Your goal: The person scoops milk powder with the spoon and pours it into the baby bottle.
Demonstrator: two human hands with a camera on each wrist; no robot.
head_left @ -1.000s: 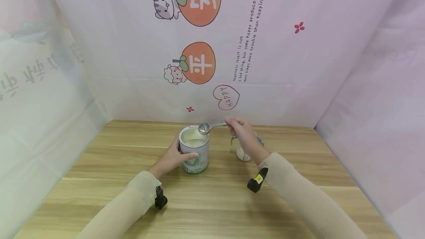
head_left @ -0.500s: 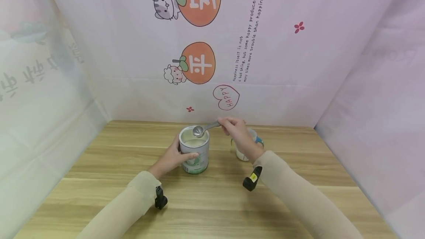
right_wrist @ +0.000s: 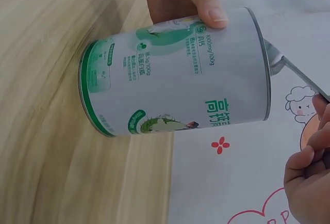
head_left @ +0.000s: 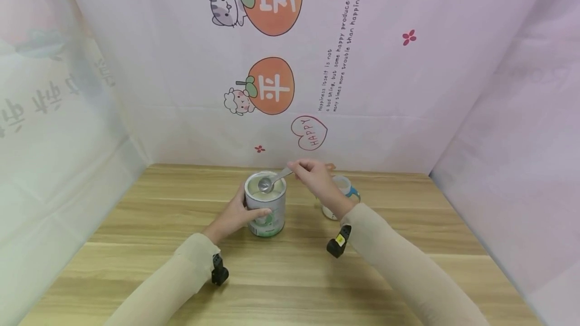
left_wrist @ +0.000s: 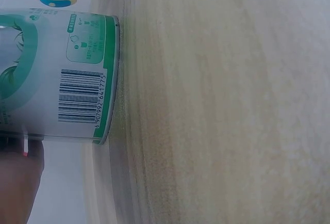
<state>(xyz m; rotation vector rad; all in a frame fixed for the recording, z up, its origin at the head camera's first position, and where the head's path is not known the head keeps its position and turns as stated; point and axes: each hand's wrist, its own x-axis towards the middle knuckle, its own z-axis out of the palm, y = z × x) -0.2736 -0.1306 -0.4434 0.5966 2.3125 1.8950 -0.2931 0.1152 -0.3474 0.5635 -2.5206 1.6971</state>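
An open milk powder can [head_left: 268,221], white and green, stands upright on the table with pale contents inside. My left hand [head_left: 233,216] grips it from the left side, thumb across the front; in the right wrist view that thumb [right_wrist: 211,11] lies near the rim. The barcode side of the can [left_wrist: 77,79] fills part of the left wrist view. Between thumb and fingers, my right hand [head_left: 314,177] pinches the handle of a metal scoop spoon [head_left: 266,185], whose round bowl is inside the can's mouth. The bowl is partly hidden by the rim in the right wrist view.
Behind my right forearm stands a white cup [head_left: 342,183] with blue handles, partly covered by the arm. The wooden table [head_left: 290,275] ends at a printed cloth wall [head_left: 204,130] at the back, with cloth walls on both sides.
My right hand has moved left with the scoop spoon, and the bowl has gone from over the can's right rim down into its mouth. My left hand and the can have stayed put.
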